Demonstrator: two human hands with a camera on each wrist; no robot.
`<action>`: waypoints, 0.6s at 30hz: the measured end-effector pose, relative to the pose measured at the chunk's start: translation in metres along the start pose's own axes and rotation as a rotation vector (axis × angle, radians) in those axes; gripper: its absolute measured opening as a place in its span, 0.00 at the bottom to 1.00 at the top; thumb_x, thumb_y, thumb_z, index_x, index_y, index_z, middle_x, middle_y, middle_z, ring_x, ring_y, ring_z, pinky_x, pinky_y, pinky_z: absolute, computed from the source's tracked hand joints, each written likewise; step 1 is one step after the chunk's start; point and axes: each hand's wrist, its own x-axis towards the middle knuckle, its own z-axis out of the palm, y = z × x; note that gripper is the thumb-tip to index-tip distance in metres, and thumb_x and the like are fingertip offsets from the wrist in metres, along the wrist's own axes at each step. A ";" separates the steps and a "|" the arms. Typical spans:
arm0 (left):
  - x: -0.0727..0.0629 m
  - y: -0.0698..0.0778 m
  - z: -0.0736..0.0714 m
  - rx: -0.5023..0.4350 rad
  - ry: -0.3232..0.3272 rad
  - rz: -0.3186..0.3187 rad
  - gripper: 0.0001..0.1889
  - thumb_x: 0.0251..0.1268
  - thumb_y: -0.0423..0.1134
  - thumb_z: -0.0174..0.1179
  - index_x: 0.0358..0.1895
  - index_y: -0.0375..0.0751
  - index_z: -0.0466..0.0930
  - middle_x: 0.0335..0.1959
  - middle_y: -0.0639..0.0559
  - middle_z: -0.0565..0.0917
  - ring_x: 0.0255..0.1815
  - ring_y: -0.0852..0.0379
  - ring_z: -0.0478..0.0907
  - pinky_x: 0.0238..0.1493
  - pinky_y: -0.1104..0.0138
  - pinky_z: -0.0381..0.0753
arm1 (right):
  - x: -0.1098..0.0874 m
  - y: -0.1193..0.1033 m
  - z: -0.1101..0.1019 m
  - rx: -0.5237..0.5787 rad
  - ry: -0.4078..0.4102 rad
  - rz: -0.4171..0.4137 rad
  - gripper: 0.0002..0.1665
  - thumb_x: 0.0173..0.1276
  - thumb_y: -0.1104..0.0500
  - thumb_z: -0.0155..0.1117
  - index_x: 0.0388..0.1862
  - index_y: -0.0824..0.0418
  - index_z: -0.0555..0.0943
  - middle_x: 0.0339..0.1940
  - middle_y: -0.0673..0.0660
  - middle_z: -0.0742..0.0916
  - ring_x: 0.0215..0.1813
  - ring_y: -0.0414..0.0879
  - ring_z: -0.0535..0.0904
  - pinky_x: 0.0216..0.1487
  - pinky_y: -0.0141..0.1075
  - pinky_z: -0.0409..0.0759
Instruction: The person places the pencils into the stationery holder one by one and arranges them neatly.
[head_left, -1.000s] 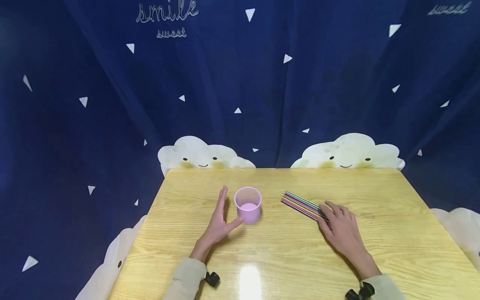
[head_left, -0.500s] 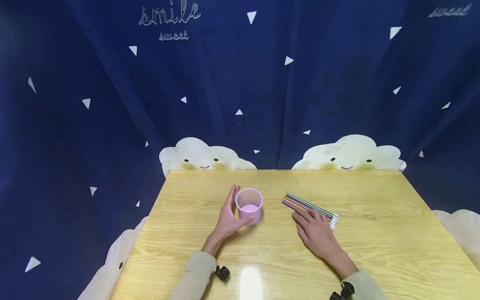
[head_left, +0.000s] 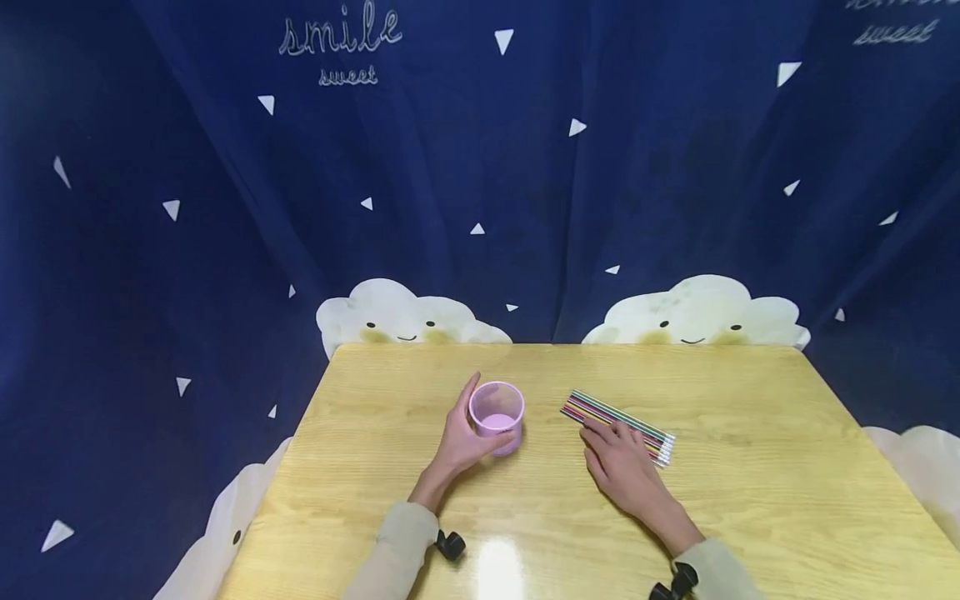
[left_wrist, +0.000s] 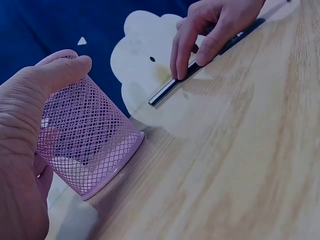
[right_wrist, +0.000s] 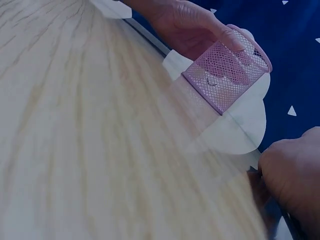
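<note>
My left hand [head_left: 459,439] holds a pink mesh pen cup [head_left: 498,413], fingers round its far left side and thumb across its front. The cup stands upright, and no pencils show inside it. Over the near edge of a row of colourful pencils [head_left: 622,422] is my right hand [head_left: 628,468]. In the left wrist view its bent fingers [left_wrist: 176,70] and thumb come down at the dark pencils [left_wrist: 165,93]; I cannot tell whether they pinch one. White pencil ends point right. The right wrist view shows the left thumb pressed along the cup's mesh [right_wrist: 227,75].
Both hands work over a light wooden table [head_left: 750,500]. Behind its far edge hangs a dark blue curtain [head_left: 675,167] with white triangles and smiling clouds. A black wrist camera [head_left: 450,546] sits on the left sleeve, another [head_left: 673,581] on the right.
My left hand has moved right and closed round the cup. My right hand has slid left from the pencils' white ends to their near middle edge, uncovering those ends.
</note>
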 end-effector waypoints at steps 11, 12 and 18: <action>0.000 0.002 -0.002 -0.108 -0.003 0.028 0.45 0.43 0.32 0.85 0.71 0.36 0.74 0.64 0.35 0.81 0.65 0.34 0.77 0.69 0.40 0.75 | 0.015 -0.011 0.002 0.030 -0.023 0.024 0.15 0.70 0.61 0.68 0.52 0.65 0.88 0.52 0.65 0.85 0.53 0.62 0.75 0.54 0.57 0.73; 0.001 0.002 -0.003 -0.119 -0.012 0.026 0.44 0.43 0.32 0.84 0.70 0.36 0.76 0.63 0.33 0.82 0.65 0.32 0.77 0.69 0.39 0.74 | 0.015 -0.012 0.002 0.031 -0.026 0.022 0.15 0.69 0.61 0.68 0.51 0.66 0.88 0.51 0.65 0.85 0.53 0.62 0.75 0.54 0.57 0.74; 0.002 -0.001 -0.006 -0.107 -0.037 0.007 0.43 0.44 0.33 0.84 0.69 0.37 0.76 0.63 0.33 0.82 0.65 0.34 0.78 0.69 0.42 0.76 | 0.017 -0.015 0.002 -0.026 -0.039 -0.030 0.15 0.69 0.59 0.68 0.53 0.63 0.88 0.49 0.62 0.86 0.51 0.61 0.76 0.52 0.57 0.75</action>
